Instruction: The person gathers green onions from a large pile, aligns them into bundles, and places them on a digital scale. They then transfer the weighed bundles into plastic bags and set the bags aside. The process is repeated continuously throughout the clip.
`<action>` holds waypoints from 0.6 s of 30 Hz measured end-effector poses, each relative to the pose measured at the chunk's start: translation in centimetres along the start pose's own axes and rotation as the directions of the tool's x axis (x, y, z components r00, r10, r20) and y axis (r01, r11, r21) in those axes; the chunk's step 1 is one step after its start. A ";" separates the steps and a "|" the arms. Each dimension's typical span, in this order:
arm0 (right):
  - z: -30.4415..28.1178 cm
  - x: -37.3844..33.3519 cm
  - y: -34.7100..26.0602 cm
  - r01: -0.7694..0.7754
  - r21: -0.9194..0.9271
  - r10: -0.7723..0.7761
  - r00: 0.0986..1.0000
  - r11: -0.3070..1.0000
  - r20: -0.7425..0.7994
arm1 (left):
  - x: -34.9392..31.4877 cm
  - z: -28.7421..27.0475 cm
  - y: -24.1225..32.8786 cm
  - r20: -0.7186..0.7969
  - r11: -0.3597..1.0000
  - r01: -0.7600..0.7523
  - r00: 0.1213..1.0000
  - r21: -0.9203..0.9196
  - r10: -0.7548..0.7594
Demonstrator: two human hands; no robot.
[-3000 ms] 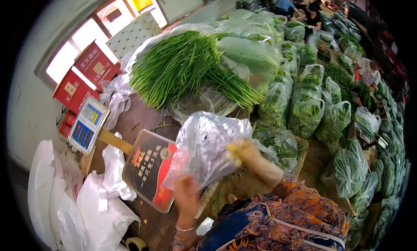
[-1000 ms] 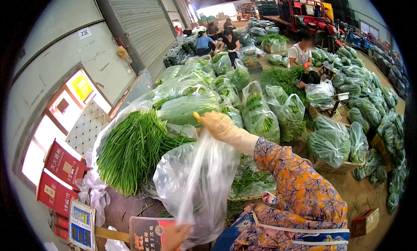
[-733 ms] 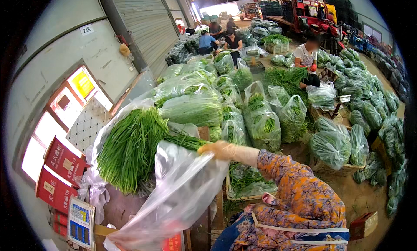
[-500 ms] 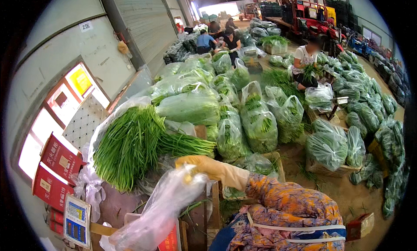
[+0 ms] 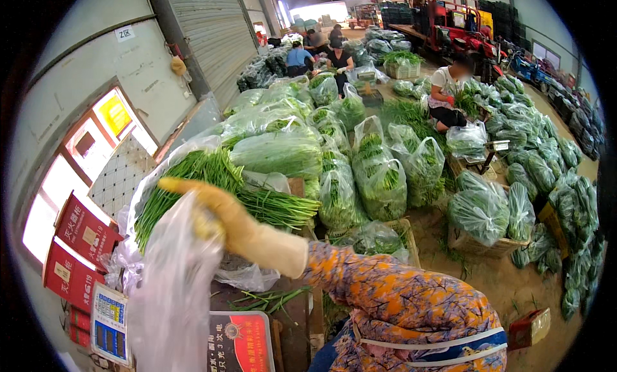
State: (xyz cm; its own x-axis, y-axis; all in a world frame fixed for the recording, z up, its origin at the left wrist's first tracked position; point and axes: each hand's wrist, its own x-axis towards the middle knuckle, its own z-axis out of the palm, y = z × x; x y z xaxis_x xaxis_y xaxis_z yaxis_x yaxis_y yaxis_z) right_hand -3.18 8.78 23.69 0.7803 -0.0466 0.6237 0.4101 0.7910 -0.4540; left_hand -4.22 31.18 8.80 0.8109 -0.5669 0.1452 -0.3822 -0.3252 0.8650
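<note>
Leftward across the table (image 5: 292,320) went your gloved right hand (image 5: 222,221) and the clear plastic bag (image 5: 170,288) since the earlier frame, baring more of the scale plate (image 5: 247,340). From the head camera, your gloved fingers were bent around the bag's bunched top, one of them sticking out to the left. Your left hand was out of view, so I could not tell what its fingers were doing.

The bag hung in front of the green chives (image 5: 186,169) heaped toward the table's far edge, and its film overlapped the plate's left side; whether they touched, I could not tell. Its lower end ran out of the picture.

As I judged it, the likeliest trouble was a snag: loose film could have caught on the plate's rim or the scale display (image 5: 110,324) and been torn or pulled the scale askew. Slick film bunched in a smooth glove could also have slipped. A low swing back toward the table's right edge might have swept the loose stalks (image 5: 273,299) off.
</note>
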 end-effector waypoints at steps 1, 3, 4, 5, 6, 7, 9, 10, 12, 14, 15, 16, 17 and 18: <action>-0.8 0.2 2.1 -0.002 -0.110 0.010 0.998 0.994 0.069 | -1.7 -0.5 -1.4 -0.058 0.999 0.039 0.998 0.012 -0.038; -0.6 1.0 9.5 0.010 -0.280 -0.012 1.000 0.960 -0.005 | -6.8 -2.8 -4.5 -0.234 0.989 0.143 0.963 0.031 -0.132; -1.6 -0.3 10.9 -0.195 -0.490 0.198 0.979 0.849 -0.046 | -8.7 -3.1 -5.8 -0.288 0.986 0.169 0.945 0.015 -0.157; -7.0 -1.9 13.8 0.099 -0.908 -0.031 0.995 0.406 0.095 | -9.6 -2.4 -6.8 -0.294 0.985 0.175 0.941 0.003 -0.166; -7.2 -4.2 15.3 0.075 -0.973 0.071 0.993 0.219 0.093 | -12.2 -3.5 -8.2 -0.375 0.976 0.219 0.905 0.003 -0.202; -6.9 -5.8 16.7 0.072 -0.986 0.187 0.977 0.148 0.099 | -15.7 -5.0 -9.1 -0.484 0.958 0.286 0.841 0.018 -0.243; -8.7 -9.8 16.4 0.043 -0.999 0.338 0.941 -0.024 0.032 | -21.2 -6.3 -10.0 -0.603 0.926 0.378 0.743 0.022 -0.289; -9.9 -12.0 14.9 0.049 -0.992 0.364 0.931 -0.120 0.002 | -23.0 -6.3 -10.4 -0.635 0.916 0.402 0.709 0.004 -0.308; -13.5 -15.7 13.2 0.291 -0.951 0.220 0.939 -0.103 0.264 | -27.6 -6.7 -11.0 -0.708 0.896 0.443 0.622 -0.032 -0.334; -16.9 -18.2 11.2 -0.060 -0.984 0.393 0.911 -0.169 -0.123 | -31.5 -7.1 -11.0 -0.788 0.871 0.489 0.519 -0.045 -0.332; -18.9 -19.3 10.2 -0.112 -0.970 0.383 0.904 -0.217 -0.191 | -33.9 -7.1 -10.8 -0.833 0.861 0.507 0.457 -0.045 -0.313; -18.4 -17.2 8.5 -0.265 -0.900 0.509 0.753 -0.346 -0.417 | -35.9 -7.3 -10.1 -0.878 0.840 0.540 0.376 -0.054 -0.298; -19.9 -16.4 7.2 -0.227 -0.891 0.532 0.734 -0.393 -0.422 | -36.4 -7.5 -9.4 -0.925 0.806 0.588 0.269 -0.064 -0.270; -22.8 -16.5 6.8 -0.180 -0.848 0.437 0.793 -0.499 -0.425 | -34.2 -7.4 -7.2 -0.962 0.752 0.652 0.132 -0.099 -0.241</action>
State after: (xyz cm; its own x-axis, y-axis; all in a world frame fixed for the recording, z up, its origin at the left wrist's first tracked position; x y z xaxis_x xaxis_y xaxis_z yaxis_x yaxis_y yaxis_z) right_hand -2.52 1.01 -4.14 0.9985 0.0493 0.0254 0.0554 -0.9034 -0.4252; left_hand -25.93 58.49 1.15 0.6253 0.7311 0.2729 0.2848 -0.5394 0.7925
